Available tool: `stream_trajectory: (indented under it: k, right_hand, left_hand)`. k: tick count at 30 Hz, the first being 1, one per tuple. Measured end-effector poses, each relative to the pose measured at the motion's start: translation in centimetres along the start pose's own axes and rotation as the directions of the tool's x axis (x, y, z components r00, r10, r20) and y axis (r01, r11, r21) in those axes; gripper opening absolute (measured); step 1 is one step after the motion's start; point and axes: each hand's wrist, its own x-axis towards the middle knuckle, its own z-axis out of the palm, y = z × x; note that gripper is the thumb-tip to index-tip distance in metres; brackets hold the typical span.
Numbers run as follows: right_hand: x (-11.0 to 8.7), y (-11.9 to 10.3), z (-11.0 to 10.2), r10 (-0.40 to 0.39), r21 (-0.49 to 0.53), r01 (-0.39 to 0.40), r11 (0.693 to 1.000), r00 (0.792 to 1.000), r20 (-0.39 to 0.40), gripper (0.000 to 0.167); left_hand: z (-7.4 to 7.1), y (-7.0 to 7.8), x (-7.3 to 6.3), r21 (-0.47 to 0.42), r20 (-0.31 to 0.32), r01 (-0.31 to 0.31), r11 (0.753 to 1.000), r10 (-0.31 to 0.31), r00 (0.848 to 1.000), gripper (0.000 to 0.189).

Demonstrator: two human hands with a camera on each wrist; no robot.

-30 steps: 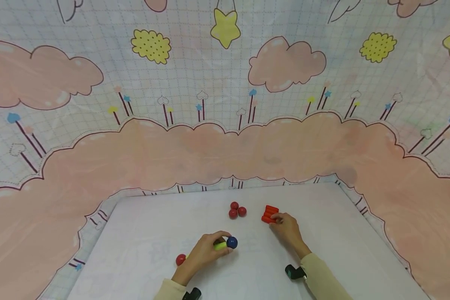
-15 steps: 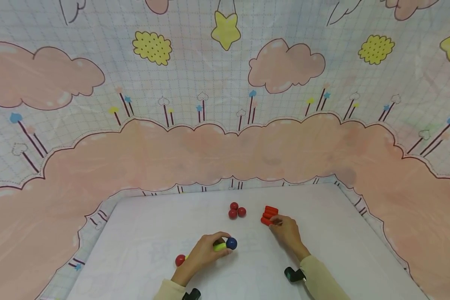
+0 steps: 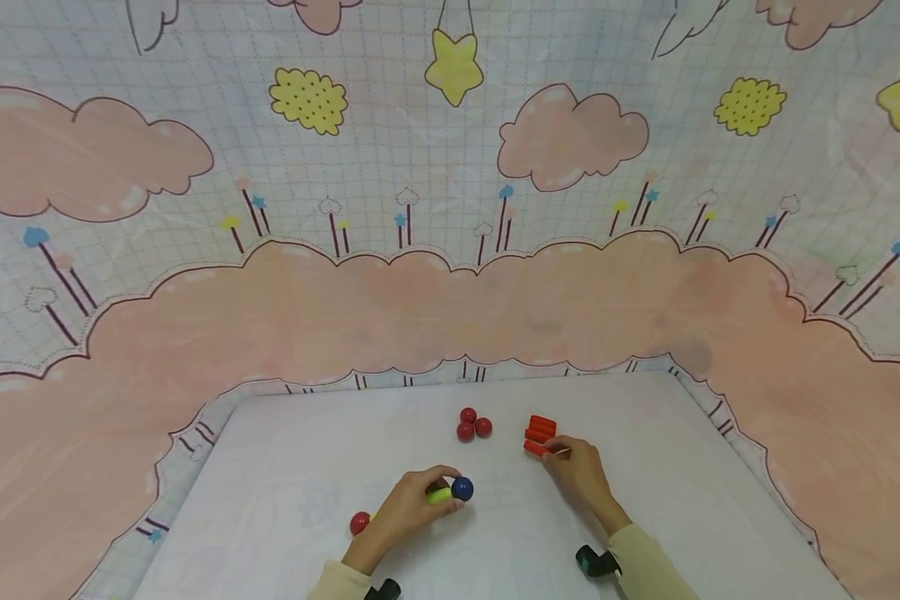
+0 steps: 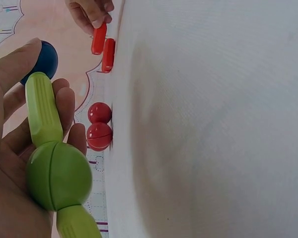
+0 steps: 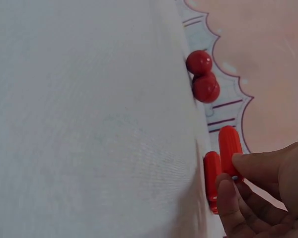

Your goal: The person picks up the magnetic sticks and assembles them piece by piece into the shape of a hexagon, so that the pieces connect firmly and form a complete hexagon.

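Note:
My left hand [image 3: 408, 510] holds a chain of magnetic building pieces. A blue ball [image 4: 45, 61] sits at the tip under the thumb, followed by a yellow-green rod [image 4: 43, 109], a green ball [image 4: 59, 176] and a second yellow-green rod [image 4: 78, 223]. In the head view a red ball [image 3: 359, 523] shows at the chain's near end, behind the hand. Between thumb and fingers, my right hand [image 3: 581, 473] pinches one red magnetic rod [image 5: 230, 146] by its end, close over the white table. Other red rods [image 3: 542, 427] lie side by side just beyond it.
Three dark red balls [image 3: 466, 432] rest in a cluster on the white table [image 3: 307, 450], left of the rods. A cloth printed with clouds and stars [image 3: 450, 308] hangs behind the table. Each wrist wears a small black camera [image 3: 597, 562].
My right hand has drawn one red rod away from the group, slightly towards me, and tilted it. The left hand with its chain stays nearly still.

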Motion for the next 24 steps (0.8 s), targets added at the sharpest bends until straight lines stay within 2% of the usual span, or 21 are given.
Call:
stream_trajectory:
  k: [9, 24]
  right_hand:
    - [-0.8, -1.5, -0.7, 0.003, 0.037, -0.003, 0.999, 1.0, 0.001, 0.015]
    - [-2.4, -3.8, -1.5, -0.073, 0.06, 0.072, 0.996, 0.997, 0.006, 0.018]
  left_hand:
    - [0.0, -0.2, 0.0, 0.003, -0.002, 0.007, 1.0, -0.007, 1.0, 0.039]
    - [0.1, -0.1, 0.2, 0.01, -0.009, 0.022, 1.0, -0.022, 1.0, 0.04]
